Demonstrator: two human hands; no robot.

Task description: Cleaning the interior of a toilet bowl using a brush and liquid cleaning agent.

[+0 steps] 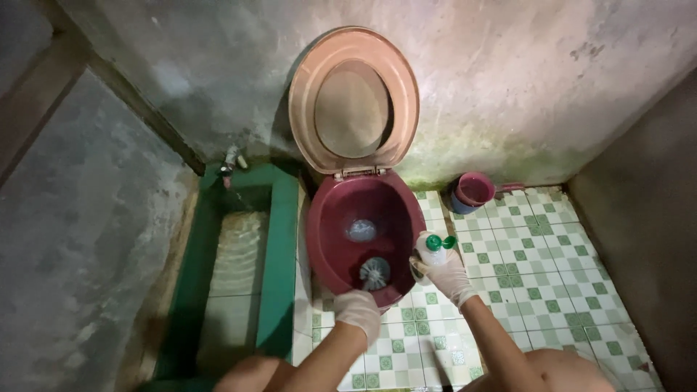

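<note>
— Toilet [330, 239], maroon bowl, pink lid [353, 101] raised against the back wall; green trough [279, 239] along its left side?

— Yes. A dipper [473, 192] stands in the tiled floor's [537, 283] far corner.

— And the hands?

— Both gloved. The right hand [444, 274] grips a white bottle [432, 250] at the bowl's right rim. The left hand [357, 311] is closed on a brush [375, 273] inside the bowl's near edge.

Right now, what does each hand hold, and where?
Left hand grips the toilet brush by its handle; right hand holds the white bottle around its body.
</note>
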